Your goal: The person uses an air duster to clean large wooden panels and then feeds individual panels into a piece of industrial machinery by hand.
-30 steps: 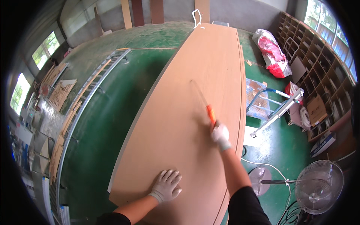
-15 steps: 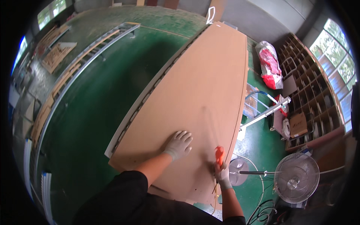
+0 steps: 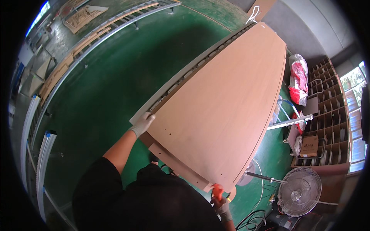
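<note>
Clearly closest, our gloved right hand (image 3: pixel 222 210) is wrapped round an orange-handled tool (image 3: pixel 217 191) beside the near right corner of the large wooden panel (image 3: pixel 219 96). Our gloved left hand (image 3: pixel 142 124) touches the panel's near left corner; we can't tell whether it clasps the edge. The panel stretches away in front of us, above a lower board (image 3: pixel 181 168). Beyond our right side stands a fan (image 3: pixel 300 191), then pigeonhole shelving (image 3: pixel 327 111) farther off.
</note>
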Demonstrator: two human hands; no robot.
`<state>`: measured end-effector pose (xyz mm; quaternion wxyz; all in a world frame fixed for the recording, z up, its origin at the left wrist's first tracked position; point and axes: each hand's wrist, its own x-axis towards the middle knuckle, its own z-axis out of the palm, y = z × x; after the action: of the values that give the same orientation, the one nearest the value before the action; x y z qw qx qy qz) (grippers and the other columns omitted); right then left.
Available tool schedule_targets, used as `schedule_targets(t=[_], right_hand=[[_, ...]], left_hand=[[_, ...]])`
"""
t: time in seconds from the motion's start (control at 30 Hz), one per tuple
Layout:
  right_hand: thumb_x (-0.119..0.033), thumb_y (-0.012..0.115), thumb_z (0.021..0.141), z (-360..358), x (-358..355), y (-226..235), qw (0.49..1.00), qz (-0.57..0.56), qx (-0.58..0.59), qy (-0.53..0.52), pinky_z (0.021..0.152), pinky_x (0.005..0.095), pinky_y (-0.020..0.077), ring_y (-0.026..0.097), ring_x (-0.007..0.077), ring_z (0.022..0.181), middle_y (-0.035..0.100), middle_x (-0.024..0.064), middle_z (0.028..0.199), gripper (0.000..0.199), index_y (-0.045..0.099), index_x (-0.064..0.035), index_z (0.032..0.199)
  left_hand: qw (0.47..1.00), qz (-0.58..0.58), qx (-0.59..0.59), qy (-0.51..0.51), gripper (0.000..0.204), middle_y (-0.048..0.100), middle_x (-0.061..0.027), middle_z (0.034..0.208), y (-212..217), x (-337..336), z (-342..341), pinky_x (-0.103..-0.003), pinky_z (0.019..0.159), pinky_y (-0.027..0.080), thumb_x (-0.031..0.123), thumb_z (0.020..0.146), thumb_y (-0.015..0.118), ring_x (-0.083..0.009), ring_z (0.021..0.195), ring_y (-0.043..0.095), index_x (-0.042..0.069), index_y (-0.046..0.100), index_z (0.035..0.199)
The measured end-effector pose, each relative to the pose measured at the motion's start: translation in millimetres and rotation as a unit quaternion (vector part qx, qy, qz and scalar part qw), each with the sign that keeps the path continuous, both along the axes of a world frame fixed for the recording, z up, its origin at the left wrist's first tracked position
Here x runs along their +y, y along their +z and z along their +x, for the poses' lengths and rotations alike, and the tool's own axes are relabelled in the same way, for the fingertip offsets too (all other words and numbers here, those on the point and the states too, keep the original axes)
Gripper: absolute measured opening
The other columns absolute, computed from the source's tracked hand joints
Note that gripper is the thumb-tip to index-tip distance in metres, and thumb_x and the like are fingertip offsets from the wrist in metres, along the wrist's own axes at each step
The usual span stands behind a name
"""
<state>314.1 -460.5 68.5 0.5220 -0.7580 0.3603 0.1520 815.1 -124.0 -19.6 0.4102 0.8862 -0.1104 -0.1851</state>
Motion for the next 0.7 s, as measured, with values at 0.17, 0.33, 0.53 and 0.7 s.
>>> schedule_targets(t=[0.17, 0.33, 0.53, 0.7], right_hand=[[-0.016, 0.066, 0.097, 2.6, 23.9, 0.7, 0.987, 0.115, -0.109, 0.025, 0.072, 0.0272, 0.0541, 0.068, 0.0112, 0.079, 0.074, 0.0052, 0.093, 0.03, 0.067, 0.0029, 0.12], [-0.013, 0.066, 0.093, 16.3, 17.7, 31.4, 0.996, -0.034, -0.057, 0.052, 0.066, 0.0299, 0.0521, 0.066, 0.013, 0.071, 0.071, 0.0055, 0.076, 0.017, 0.07, 0.001, 0.102], [-0.021, 0.072, 0.093, 8.5, 16.7, 40.3, 0.992, -0.018, -0.111, 0.056, 0.066, 0.0296, 0.0504, 0.064, 0.0139, 0.069, 0.07, 0.0066, 0.076, 0.024, 0.07, 0.0015, 0.099], [-0.025, 0.077, 0.092, 7.5, -6.5, 54.1, 0.989, -0.036, -0.094, 0.112, 0.073, 0.0302, 0.0528, 0.066, 0.0116, 0.079, 0.073, 0.005, 0.082, 0.03, 0.072, 0.0012, 0.105]], left_hand=[[0.992, 0.062, 0.105, -0.032, 0.054, 0.068, -0.0248, 0.113, 24.7, -11.0, 21.4, -0.044, 0.095, 0.049, 0.049, 0.097, 0.055, -0.0389, 0.107, 0.065, 0.0, 0.064, 0.117], [0.985, 0.154, 0.08, -0.012, 0.059, 0.067, -0.026, 0.116, 57.2, -44.7, 12.5, -0.045, 0.097, 0.048, 0.053, 0.098, 0.05, -0.0426, 0.111, 0.063, -0.001, 0.064, 0.119], [0.987, 0.16, 0.006, -0.003, 0.057, 0.067, -0.0305, 0.114, 57.9, -49.5, 6.9, -0.052, 0.095, 0.049, 0.049, 0.099, 0.049, -0.0476, 0.11, 0.062, -0.005, 0.065, 0.108], [0.975, 0.208, -0.061, -0.044, 0.051, 0.064, -0.0325, 0.119, 61.1, -70.9, 4.0, -0.054, 0.095, 0.049, 0.043, 0.098, 0.051, -0.0491, 0.109, 0.061, -0.004, 0.061, 0.114]])
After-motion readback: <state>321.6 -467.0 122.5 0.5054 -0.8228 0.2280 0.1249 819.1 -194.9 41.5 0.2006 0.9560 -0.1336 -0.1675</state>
